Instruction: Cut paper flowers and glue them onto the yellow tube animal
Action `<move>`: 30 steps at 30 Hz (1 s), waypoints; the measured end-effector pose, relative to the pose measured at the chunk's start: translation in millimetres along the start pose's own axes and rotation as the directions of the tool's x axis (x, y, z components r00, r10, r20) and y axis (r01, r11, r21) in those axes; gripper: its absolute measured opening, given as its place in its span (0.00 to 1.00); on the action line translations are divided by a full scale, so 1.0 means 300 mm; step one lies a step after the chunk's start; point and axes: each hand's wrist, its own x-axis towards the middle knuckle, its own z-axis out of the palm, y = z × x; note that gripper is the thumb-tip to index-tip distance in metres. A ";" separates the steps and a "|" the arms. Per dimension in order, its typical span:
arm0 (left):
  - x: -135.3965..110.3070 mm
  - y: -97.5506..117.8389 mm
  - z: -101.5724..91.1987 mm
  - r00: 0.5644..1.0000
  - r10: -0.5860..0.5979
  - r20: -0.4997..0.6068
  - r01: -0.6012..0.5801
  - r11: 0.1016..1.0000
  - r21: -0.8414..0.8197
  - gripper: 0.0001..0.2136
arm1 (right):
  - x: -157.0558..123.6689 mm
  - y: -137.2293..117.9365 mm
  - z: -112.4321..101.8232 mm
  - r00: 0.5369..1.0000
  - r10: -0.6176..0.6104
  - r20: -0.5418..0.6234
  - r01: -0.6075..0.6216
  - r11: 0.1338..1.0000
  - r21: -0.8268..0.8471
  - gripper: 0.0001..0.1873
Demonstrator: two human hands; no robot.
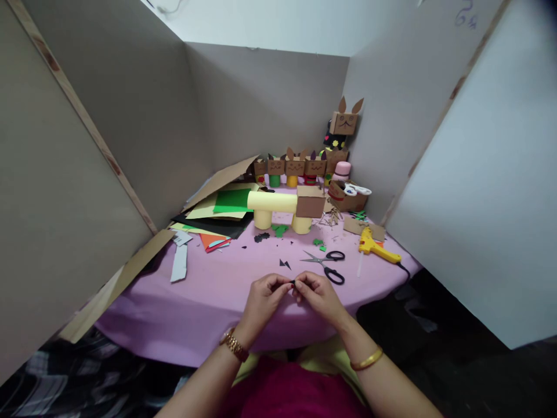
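Note:
My left hand (264, 297) and my right hand (319, 295) meet over the near edge of the pink-covered table (209, 302). Between their pinched fingertips sits a tiny black scrap (292, 283). Just beyond the hands lie two small black paper triangles (284, 264) and black-handled scissors (327, 264). Further back stands a yellow paper-tube figure with a brown cardboard box head (285, 210).
A yellow glue gun (375, 246) lies at the right. Coloured paper sheets (221, 212) are piled at the left. A row of small cardboard animal figures (296, 168) and a box of supplies (348, 197) stand at the back. Cardboard walls enclose the table.

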 end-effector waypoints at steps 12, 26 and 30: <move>-0.004 -0.001 -0.003 1.000 -0.030 0.010 0.030 0.999 -0.030 0.06 | -0.008 -0.002 0.006 1.000 -0.023 -0.013 0.022 0.998 -0.065 0.12; 0.029 0.014 -0.034 0.939 -0.216 0.267 0.263 0.952 -0.157 0.06 | -0.004 0.007 -0.002 0.999 0.042 -0.008 -0.042 0.999 -0.015 0.10; 0.037 0.025 -0.039 0.920 -0.242 0.308 0.305 0.936 -0.176 0.06 | -0.005 0.005 -0.001 1.000 0.022 -0.020 -0.020 0.998 0.053 0.09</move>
